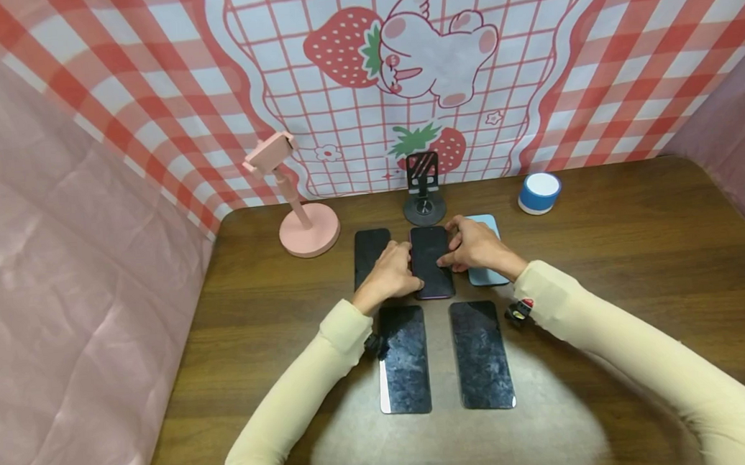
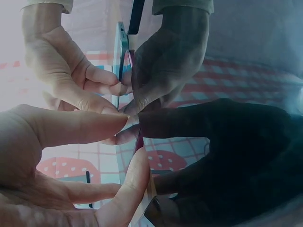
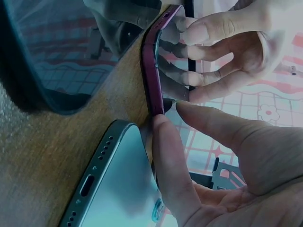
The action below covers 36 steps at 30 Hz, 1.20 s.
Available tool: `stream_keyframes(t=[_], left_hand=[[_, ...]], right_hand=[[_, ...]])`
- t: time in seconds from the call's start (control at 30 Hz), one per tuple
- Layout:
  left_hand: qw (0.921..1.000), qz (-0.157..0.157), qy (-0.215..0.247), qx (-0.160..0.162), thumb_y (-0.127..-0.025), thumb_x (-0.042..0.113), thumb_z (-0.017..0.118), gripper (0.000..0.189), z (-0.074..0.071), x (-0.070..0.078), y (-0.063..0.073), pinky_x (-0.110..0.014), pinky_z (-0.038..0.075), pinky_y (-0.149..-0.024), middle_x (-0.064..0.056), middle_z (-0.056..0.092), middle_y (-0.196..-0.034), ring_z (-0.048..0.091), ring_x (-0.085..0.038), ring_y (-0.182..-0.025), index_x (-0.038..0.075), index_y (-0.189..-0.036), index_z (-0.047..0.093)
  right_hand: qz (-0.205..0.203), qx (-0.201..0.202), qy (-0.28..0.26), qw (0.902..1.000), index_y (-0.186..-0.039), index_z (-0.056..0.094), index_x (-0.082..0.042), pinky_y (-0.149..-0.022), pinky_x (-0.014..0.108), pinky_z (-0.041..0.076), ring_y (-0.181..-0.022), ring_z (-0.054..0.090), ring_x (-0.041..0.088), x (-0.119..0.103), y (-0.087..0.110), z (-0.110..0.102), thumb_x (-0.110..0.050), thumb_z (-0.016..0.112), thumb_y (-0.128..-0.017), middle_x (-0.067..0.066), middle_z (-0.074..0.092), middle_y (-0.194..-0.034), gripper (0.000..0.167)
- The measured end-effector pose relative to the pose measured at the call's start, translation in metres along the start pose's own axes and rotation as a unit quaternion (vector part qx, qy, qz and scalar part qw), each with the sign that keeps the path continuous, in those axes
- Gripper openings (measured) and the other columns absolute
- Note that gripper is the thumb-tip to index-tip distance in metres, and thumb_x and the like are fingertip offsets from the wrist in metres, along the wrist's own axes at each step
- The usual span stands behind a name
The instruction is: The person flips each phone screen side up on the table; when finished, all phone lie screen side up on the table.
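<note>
A smartphone with a purple edge [image 1: 432, 257] lies screen up in the middle of the back row of phones. My left hand [image 1: 391, 271] grips its left edge, the thumb near the lower left corner. On the opposite side, my right hand [image 1: 474, 245] holds the right edge between thumb and fingers. In the right wrist view a finger presses the purple frame [image 3: 151, 80] while the thumb comes over the dark glass. Another dark phone [image 1: 368, 247] is partly hidden beneath my left hand. Beside my right hand lies a light blue phone [image 1: 489, 276], back up.
Two larger dark phones, left [image 1: 408, 374] and right [image 1: 483, 354], lie in front. A black phone stand [image 1: 425, 203] is just behind the back row. The pink phone stand [image 1: 310, 231] stands at back left, and a blue-and-white round object [image 1: 540, 193] at back right.
</note>
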State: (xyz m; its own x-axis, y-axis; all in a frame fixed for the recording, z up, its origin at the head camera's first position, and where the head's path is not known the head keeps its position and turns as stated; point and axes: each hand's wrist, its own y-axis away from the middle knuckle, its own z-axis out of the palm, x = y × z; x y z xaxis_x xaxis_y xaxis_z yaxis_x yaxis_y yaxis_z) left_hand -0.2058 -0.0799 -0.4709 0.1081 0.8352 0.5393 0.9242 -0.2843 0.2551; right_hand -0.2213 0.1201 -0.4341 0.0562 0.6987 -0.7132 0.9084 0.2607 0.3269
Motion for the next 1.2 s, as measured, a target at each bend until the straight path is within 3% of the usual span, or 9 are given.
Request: stream_keyframes(t=[0.07,0.17,0.2,0.43,0.57,0.9,1.2], left_hand=[[1.0,0.0,0.002,0.0,-0.08,0.022,0.084,0.077,-0.002,0.003,0.003,-0.041,0.051,-0.103,-0.017,0.06,-0.128,0.059,-0.029,-0.116,-0.003,-0.145,0.053],[0.9998,-0.005,0.018,-0.007,-0.081,0.017,0.083,0.078,-0.019,0.021,0.022,-0.043,0.05,-0.108,-0.02,0.06,-0.131,0.059,-0.032,-0.121,-0.005,-0.148,0.05],[0.9998,-0.006,0.021,-0.006,-0.081,0.017,0.084,0.08,-0.02,0.022,0.023,-0.042,0.049,-0.109,-0.019,0.061,-0.132,0.059,-0.032,-0.122,-0.005,-0.149,0.049],[0.9989,-0.009,0.045,-0.003,-0.077,0.018,0.09,0.093,-0.02,0.022,0.024,-0.043,0.046,-0.113,-0.019,0.061,-0.135,0.056,-0.032,-0.127,0.0,-0.156,0.043],[0.9983,-0.012,0.057,-0.006,-0.075,0.019,0.093,0.1,-0.02,0.025,0.027,-0.047,0.046,-0.113,-0.019,0.058,-0.137,0.054,-0.033,-0.128,0.006,-0.159,0.04],[0.9991,-0.032,0.026,0.006,-0.078,0.032,0.093,0.103,-0.013,0.04,0.031,-0.055,0.048,-0.111,-0.024,0.042,-0.153,0.055,-0.047,-0.132,0.013,-0.162,0.036],[0.999,-0.031,-0.013,0.029,-0.079,0.035,0.092,0.098,-0.009,0.052,0.026,-0.054,0.047,-0.112,-0.022,0.04,-0.156,0.05,-0.043,-0.135,0.015,-0.16,0.041]], right_hand=[[0.0,-0.001,-0.003,1.0,-0.147,0.045,0.003,-0.063,0.03,0.063,-0.061,0.072,0.01,0.0,0.0,0.0,-0.012,0.087,-0.084,0.021,0.068,-0.111,0.077],[0.0,-0.004,-0.014,0.9999,-0.148,0.045,0.004,-0.064,0.031,0.063,-0.061,0.072,0.01,0.001,0.0,0.0,-0.01,0.087,-0.084,0.021,0.068,-0.111,0.078],[-0.001,-0.008,-0.02,0.9998,-0.148,0.044,0.004,-0.065,0.031,0.063,-0.062,0.072,0.011,0.001,0.0,-0.001,-0.01,0.086,-0.084,0.022,0.068,-0.111,0.078],[-0.011,-0.034,-0.07,0.9969,-0.151,0.04,0.008,-0.071,0.034,0.065,-0.067,0.075,0.014,0.005,0.001,-0.005,-0.007,0.082,-0.088,0.024,0.065,-0.112,0.078],[-0.025,-0.042,-0.054,0.9973,-0.152,0.041,0.007,-0.071,0.034,0.064,-0.071,0.075,0.016,0.008,0.004,-0.009,-0.01,0.081,-0.09,0.025,0.065,-0.115,0.076],[-0.071,-0.033,-0.036,0.9963,-0.15,0.047,0.002,-0.072,0.037,0.064,-0.081,0.076,0.025,0.02,0.013,-0.017,-0.017,0.078,-0.094,0.024,0.071,-0.115,0.066],[-0.07,-0.001,-0.048,0.9964,-0.146,0.052,0.001,-0.07,0.038,0.064,-0.082,0.078,0.026,0.033,0.023,-0.029,-0.016,0.075,-0.096,0.025,0.071,-0.115,0.058]])
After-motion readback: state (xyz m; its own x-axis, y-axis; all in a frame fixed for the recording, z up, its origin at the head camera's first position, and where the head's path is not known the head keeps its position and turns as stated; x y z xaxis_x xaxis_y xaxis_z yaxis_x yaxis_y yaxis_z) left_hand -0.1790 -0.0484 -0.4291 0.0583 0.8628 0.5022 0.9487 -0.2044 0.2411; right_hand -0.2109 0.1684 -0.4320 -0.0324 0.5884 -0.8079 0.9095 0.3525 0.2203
